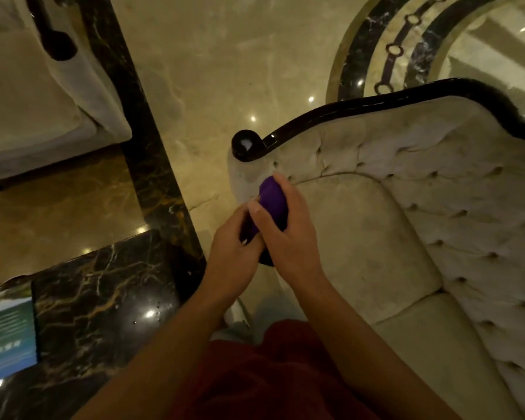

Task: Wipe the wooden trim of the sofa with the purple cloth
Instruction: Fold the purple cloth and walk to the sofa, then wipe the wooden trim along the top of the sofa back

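Note:
A cream tufted sofa (376, 225) fills the right side, edged along its top by dark glossy wooden trim (361, 106) that ends in a round scroll (245, 145) at the arm. The purple cloth (273, 201) is bunched between both hands, just below and in front of the scroll, over the sofa arm. My right hand (288, 237) wraps over the cloth from above. My left hand (234, 253) pinches its lower end. The cloth is apart from the trim.
A dark marble-topped table (103, 298) with a blue-green card (6, 338) stands at the lower left. Another cream seat (43, 110) sits at the upper left beyond a dark marble floor band (140, 116). Polished beige floor lies between. A red garment (270, 374) is at the bottom.

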### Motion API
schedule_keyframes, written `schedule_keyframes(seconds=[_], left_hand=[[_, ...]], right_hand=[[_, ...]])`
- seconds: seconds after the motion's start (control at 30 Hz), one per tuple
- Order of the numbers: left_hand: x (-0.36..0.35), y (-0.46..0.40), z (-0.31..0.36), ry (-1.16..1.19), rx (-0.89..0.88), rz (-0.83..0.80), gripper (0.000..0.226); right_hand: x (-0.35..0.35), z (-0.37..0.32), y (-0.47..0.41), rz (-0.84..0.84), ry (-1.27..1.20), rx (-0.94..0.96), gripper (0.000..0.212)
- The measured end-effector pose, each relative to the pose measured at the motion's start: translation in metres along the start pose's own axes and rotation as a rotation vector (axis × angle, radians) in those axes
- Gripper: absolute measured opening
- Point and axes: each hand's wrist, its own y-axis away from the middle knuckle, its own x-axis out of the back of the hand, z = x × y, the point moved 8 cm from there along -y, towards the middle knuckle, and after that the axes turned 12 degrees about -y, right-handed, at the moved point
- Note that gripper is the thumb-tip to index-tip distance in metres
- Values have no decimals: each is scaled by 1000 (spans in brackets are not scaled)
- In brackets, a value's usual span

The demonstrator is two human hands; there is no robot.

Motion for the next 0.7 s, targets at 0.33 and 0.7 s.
schedule_keyframes(seconds=[0.33, 0.7], left_hand=[[45, -182, -84, 145, 291, -48, 39], [22, -377, -264, -444, 282, -163, 101]], right_hand=[[9, 86, -231, 122, -75, -178, 33], [-94, 170, -382, -149, 535, 229, 52]])
